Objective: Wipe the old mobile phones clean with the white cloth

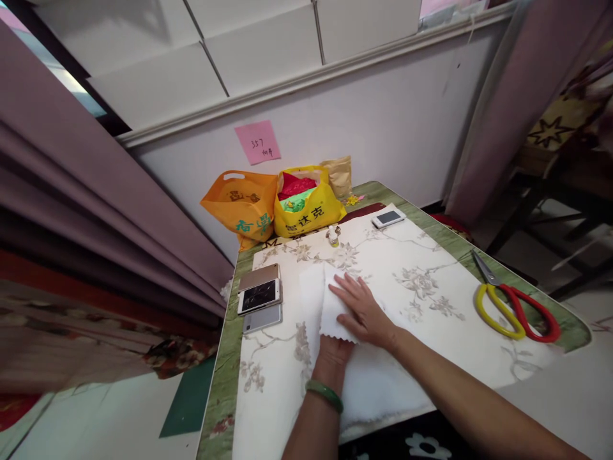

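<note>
A white cloth [373,383] lies on the flowered table cover, with a folded flap [330,300] turned over near the middle. My right hand [361,310] lies flat on this flap, fingers stretched out and together. My left hand [335,351] reaches under the flap; only its wrist and back show, with a green bangle [325,394] on the wrist, and its fingers are hidden by the cloth.
Three phones [260,297] lie stacked at the table's left edge, another phone [387,218] at the back. Yellow and red scissors [514,306] lie at the right. A small bottle [332,237], orange bag [242,207] and yellow bag [306,204] stand at the back. Curtains hang left and right.
</note>
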### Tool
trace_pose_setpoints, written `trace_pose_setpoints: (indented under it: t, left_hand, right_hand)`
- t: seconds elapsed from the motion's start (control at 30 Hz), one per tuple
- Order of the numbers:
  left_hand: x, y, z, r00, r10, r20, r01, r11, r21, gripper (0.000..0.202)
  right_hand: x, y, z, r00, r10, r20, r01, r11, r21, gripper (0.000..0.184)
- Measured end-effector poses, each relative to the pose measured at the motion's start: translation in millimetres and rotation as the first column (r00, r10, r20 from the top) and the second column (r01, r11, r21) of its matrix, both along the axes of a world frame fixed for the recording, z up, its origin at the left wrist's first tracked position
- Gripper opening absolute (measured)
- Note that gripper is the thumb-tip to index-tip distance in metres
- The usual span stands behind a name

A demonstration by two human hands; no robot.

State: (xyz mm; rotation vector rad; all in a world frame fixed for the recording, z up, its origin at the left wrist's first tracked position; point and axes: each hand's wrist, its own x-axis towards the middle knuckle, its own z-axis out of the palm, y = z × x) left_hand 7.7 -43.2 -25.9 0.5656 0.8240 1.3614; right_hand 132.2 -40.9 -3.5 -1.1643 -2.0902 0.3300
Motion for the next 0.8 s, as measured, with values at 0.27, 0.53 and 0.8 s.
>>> trace_pose_setpoints:
  t: [0.27, 0.53, 0.8]
  left_hand:
    - [18, -3, 23.0, 0.978, -0.137, 0.159, 0.153, 0.983, -0.096, 0.029]
    - [12, -7, 29.6, 0.966, -0.245, 0.077, 0.248, 0.968, -0.034, 0.054]
    - [10, -9, 45.9, 0.940, -0.178, 0.292, 0.219, 0.969, -0.115, 0.041]
  right_hand:
    - [1, 4, 3.8, 0.860, -0.190, -0.473, 0.132, 0.979, -0.154, 0.061]
    - [-1, 13, 3.9, 0.630, -0.395, -0.668, 0.201, 0.914, -0.351, 0.033]
    - [10, 27, -4.4, 0.044, -0.601, -0.798, -0.021, 0.798, -0.603, 0.053]
